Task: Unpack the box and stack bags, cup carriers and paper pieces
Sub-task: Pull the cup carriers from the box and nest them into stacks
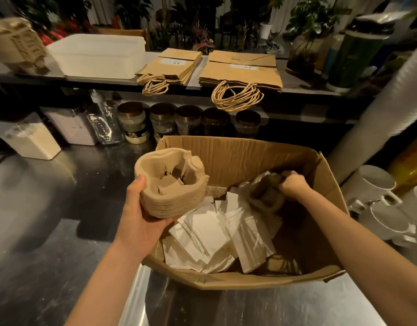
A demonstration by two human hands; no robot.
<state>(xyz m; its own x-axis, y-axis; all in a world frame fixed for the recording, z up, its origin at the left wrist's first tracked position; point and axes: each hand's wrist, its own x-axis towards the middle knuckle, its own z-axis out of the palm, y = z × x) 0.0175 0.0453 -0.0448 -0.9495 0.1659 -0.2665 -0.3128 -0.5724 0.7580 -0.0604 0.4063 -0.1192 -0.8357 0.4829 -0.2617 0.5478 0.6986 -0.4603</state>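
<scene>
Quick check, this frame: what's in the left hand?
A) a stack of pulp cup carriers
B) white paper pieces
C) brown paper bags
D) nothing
A: the left hand holds a nested stack of cup carriers at the left rim of the box, fingers curled under it. The paper bags lie on the shelf behind.

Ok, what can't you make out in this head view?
All head view.
Box floor: buried under paper pieces.
Cup carriers gripped by the right hand: in shadow, partly covered by it; number unclear.
Labels on the jars below the shelf: too dark and small.
Carrier pile on the shelf: blurred, cut off by the left edge.
Carrier stack in the left hand: layers too fine to count.
</scene>
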